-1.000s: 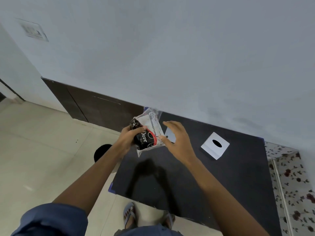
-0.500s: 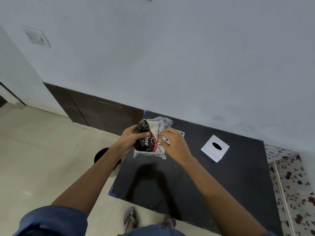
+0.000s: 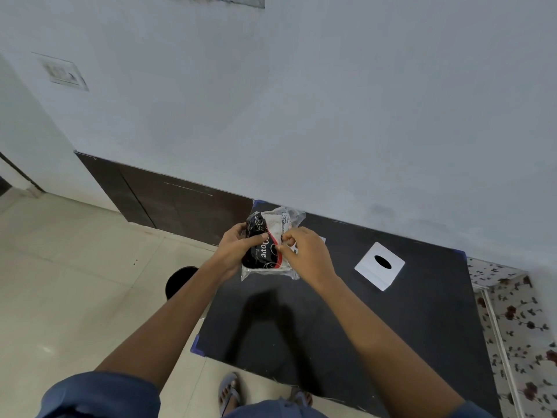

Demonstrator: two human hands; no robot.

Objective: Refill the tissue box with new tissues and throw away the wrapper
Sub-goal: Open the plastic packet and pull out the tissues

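Observation:
A pack of tissues (image 3: 265, 251) in a clear plastic wrapper with a black and red label is held above the far left part of the black table (image 3: 346, 321). My left hand (image 3: 233, 251) grips its left side. My right hand (image 3: 307, 251) pinches the wrapper at the pack's right side. The white tissue box (image 3: 379, 265), with a dark oval slot on top, stands on the table to the right, apart from both hands.
A round black bin (image 3: 179, 280) stands on the tiled floor just left of the table. A wall runs close behind the table. A surface with a floral cover (image 3: 518, 321) adjoins the table's right edge. My feet show under the table's near edge.
My right hand has closed in from open beside the pack to pinching its wrapper. The pack has turned a little in my left hand.

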